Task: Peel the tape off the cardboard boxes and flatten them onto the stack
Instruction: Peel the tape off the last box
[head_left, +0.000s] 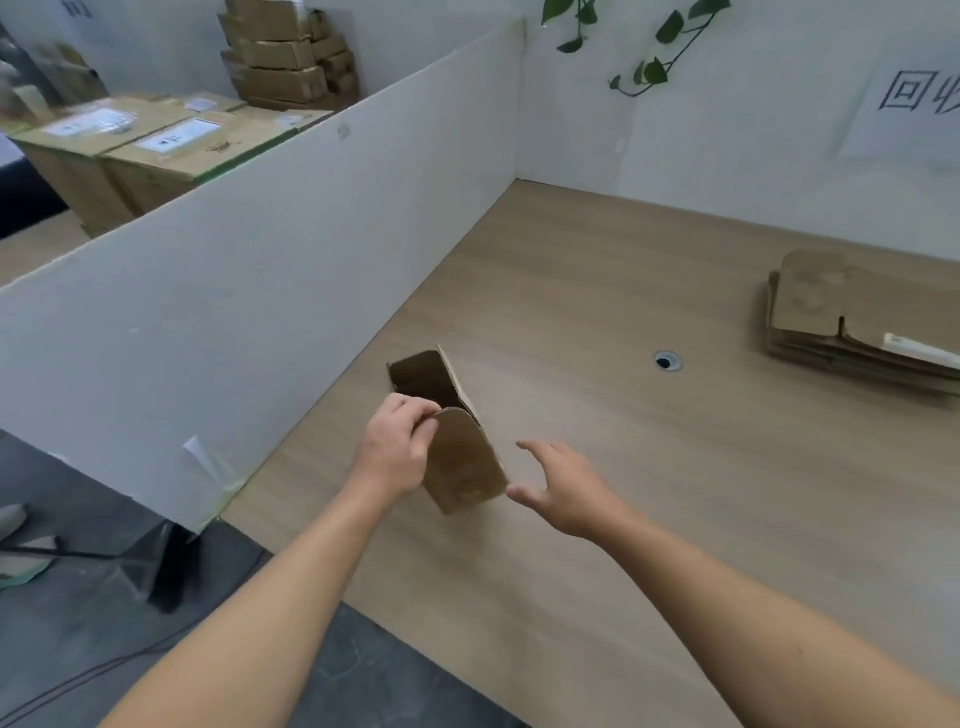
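While my left hand (396, 449) pinches a flap of the small cardboard box (453, 441) at lower centre of the frame, my right hand (563, 486) hovers spread just beside it. I judge flattening comes next, then carrying it to the stack (852, 322) far right.

L hand (397, 447) curled, pinching; R hand (558, 486) open, fingers spread, both forearms extended.

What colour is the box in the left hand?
Plain brown cardboard box, darker inside its open end; left hand grips it. Head view, the only one.
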